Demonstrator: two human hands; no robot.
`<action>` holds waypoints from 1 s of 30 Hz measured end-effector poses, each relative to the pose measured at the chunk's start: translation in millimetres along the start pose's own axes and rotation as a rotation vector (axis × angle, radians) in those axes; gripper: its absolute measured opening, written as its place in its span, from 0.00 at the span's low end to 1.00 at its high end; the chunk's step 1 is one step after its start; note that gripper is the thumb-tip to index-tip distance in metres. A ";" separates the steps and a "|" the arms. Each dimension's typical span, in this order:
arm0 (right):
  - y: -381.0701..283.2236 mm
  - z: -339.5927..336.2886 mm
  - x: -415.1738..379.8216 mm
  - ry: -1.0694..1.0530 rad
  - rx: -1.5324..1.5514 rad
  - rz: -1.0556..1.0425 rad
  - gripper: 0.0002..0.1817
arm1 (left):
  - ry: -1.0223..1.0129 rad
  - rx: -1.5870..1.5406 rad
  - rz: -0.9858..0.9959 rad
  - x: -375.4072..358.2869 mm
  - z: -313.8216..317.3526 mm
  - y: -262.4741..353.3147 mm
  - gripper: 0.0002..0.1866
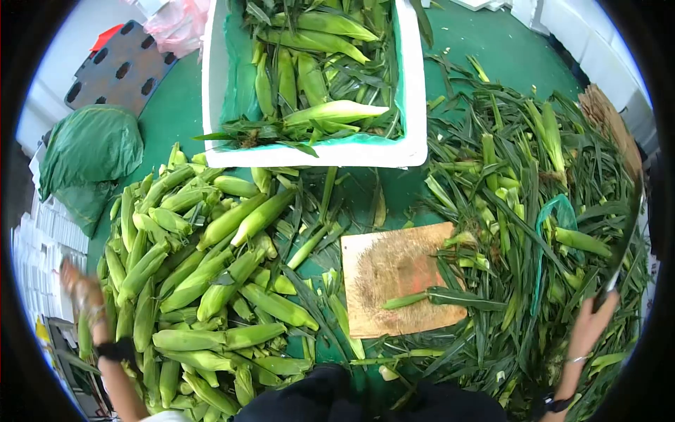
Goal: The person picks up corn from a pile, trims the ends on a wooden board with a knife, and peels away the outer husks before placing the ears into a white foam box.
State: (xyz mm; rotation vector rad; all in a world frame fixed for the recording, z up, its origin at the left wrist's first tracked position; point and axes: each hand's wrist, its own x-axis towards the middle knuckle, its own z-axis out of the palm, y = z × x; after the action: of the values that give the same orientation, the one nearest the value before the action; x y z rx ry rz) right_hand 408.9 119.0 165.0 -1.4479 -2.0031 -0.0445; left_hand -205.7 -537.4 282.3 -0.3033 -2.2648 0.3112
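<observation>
My right hand (593, 325) is closed around the handle of a long knife (626, 235), whose blade points up along the right edge of the view, over the cut leaves. At the far left, my left hand (83, 290) is raised beside the heap of husked-on corn cobs (232, 285); motion smears its fingers. On the worn wooden cutting board (365, 309) between the two sides lies a short green stalk piece (406, 301) with a leaf trailing off to the right.
A white foam box (316, 156) lined with green plastic holds more corn and leaves at the back. Leaves and stalks (506, 281) pile up on the right, with a green net bag (540, 239) among them. A stuffed green sack (95, 151) sits back left.
</observation>
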 end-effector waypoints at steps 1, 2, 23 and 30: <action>-26.0 8.2 -24.6 -0.194 0.194 0.190 0.11 | 0.103 -0.123 0.136 13.5 9.6 71.9 0.31; -56.5 19.4 -49.0 -0.389 0.387 0.377 0.11 | 0.140 -0.271 0.251 26.3 20.6 149.2 0.32; -24.1 72.8 -155.6 -0.812 0.248 -0.040 0.12 | -0.169 -0.926 0.794 4.6 -46.6 412.3 0.32; -51.7 70.3 -150.2 -0.691 0.278 0.098 0.18 | -0.572 -1.105 0.729 -162.8 -52.6 435.7 0.25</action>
State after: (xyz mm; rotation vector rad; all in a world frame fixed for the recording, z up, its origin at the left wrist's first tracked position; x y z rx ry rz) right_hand 356.3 0.9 49.0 -1.4946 -2.3290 0.8476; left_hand -10.9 -172.5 63.3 -1.8050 -2.5748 -0.6242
